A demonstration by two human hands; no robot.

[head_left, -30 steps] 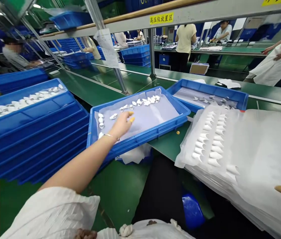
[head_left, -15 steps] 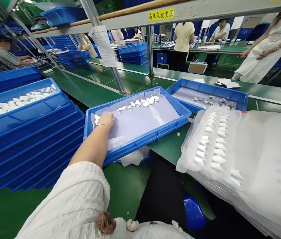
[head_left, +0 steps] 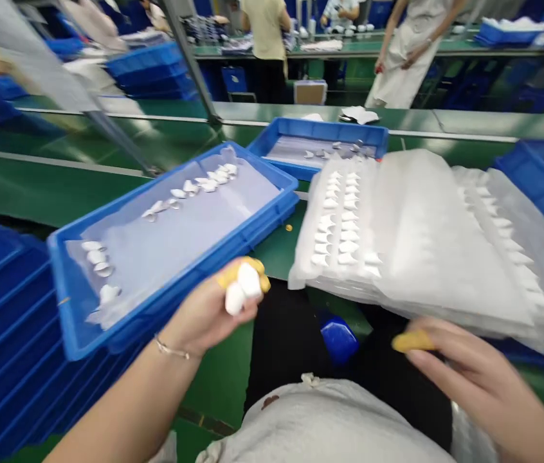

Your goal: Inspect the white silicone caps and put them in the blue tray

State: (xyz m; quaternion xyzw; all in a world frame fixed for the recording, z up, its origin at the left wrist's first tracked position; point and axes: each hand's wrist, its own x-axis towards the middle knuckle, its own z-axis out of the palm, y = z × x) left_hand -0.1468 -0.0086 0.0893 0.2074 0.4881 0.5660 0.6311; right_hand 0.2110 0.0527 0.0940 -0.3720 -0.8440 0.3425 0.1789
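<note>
Two small white moulded caps sit pinched in the fingertips of the left hand, which wears yellow finger cots and has come back off the blue tray to hang just in front of its near edge, over the green bench. Half a second ago that hand was down in the tray's near-left corner among the loose caps; now it is clear of the tray with two of them taken up, so the pick is made and the pieces are in transit. A few more caps lie in that corner, and a row runs along the tray's far side on its white liner. The right hand has come into view at the lower right, holding nothing, fingers loosely spread, one yellow-cotted fingertip pointing towards the left hand. Beyond it, at the bench's near edge, a stack of white foam sheets carries caps set in neat columns. A second blue tray stands behind.
</note>
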